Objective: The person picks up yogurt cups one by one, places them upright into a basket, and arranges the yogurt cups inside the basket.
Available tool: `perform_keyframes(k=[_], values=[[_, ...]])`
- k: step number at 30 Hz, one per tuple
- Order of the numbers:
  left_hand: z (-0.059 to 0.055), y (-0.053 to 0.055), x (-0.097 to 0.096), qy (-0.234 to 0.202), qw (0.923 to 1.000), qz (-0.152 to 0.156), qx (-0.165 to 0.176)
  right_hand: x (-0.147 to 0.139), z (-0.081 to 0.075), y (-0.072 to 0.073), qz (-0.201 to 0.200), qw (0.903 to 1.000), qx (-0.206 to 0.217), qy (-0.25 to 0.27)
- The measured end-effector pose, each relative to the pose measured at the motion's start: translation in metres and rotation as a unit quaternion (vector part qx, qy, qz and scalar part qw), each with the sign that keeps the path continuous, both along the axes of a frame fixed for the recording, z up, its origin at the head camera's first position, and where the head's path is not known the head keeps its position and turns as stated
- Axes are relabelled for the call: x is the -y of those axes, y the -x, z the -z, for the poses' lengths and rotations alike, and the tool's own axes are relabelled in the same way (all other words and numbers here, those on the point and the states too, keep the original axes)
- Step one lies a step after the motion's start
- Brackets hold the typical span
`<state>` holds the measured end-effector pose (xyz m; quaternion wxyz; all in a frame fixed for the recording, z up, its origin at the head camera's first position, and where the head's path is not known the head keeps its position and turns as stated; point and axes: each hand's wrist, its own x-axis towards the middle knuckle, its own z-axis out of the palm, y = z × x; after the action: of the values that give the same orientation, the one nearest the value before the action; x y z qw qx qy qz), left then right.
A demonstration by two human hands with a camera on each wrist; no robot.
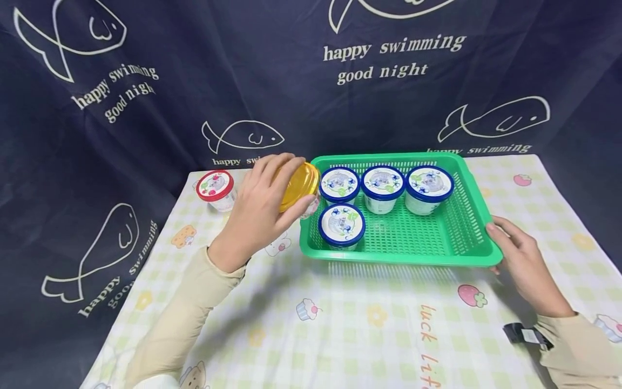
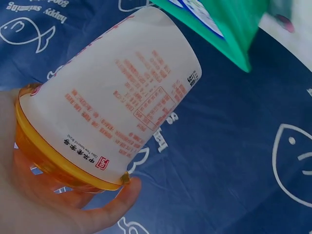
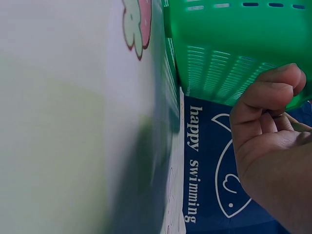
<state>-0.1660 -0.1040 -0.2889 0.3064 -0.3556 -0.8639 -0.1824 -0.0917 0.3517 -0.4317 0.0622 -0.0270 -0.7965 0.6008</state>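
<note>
My left hand (image 1: 257, 200) holds a white paper cup by its clear amber lid (image 1: 302, 186), beside the left end of a green plastic basket (image 1: 471, 216). In the left wrist view the cup (image 2: 117, 97) is tilted, its side covered with red print, with fingers and thumb around the lid. My right hand (image 1: 520, 259) grips the basket's right rim near the front corner; the right wrist view shows its curled fingers (image 3: 273, 95) at the rim. Inside the basket stand several white tubs with blue lids (image 1: 384, 181), three along the back and one at front left (image 1: 342, 226).
A white tub with a red lid (image 1: 215, 186) stands on the table at the back left, beyond my left wrist. A pale checked cloth (image 1: 340, 335) covers the table. Behind it hangs a dark blue curtain (image 1: 291, 81) with white fish drawings.
</note>
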Motion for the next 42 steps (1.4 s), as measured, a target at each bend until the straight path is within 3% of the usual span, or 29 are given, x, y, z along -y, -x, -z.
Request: perform_keyframes(k=[8,15,23,29,36,42], values=[[0.001,0.003,-0.026,0.014,0.9996,0.024,0.009,0.000,0.000,0.001,-0.003,1.0000,0.006,-0.001],[-0.001,0.012,-0.047,0.019,0.9978,0.063,0.000,0.000,-0.001,0.001,0.002,1.0000,-0.001,0.008],[-0.002,0.020,-0.066,0.034,0.9958,0.085,0.013,0.001,-0.003,-0.001,0.013,0.9996,0.001,-0.026],[-0.002,0.020,-0.076,0.052,0.9938,0.096,0.020,0.002,-0.002,-0.001,0.016,0.9992,0.008,-0.035],[-0.002,0.019,-0.091,0.072,0.9896,0.125,0.005,0.003,-0.003,0.001,0.006,0.9990,0.001,-0.044],[0.001,0.014,-0.106,0.109,0.9843,0.137,0.024,0.000,-0.001,-0.002,0.001,0.9990,-0.004,-0.044]])
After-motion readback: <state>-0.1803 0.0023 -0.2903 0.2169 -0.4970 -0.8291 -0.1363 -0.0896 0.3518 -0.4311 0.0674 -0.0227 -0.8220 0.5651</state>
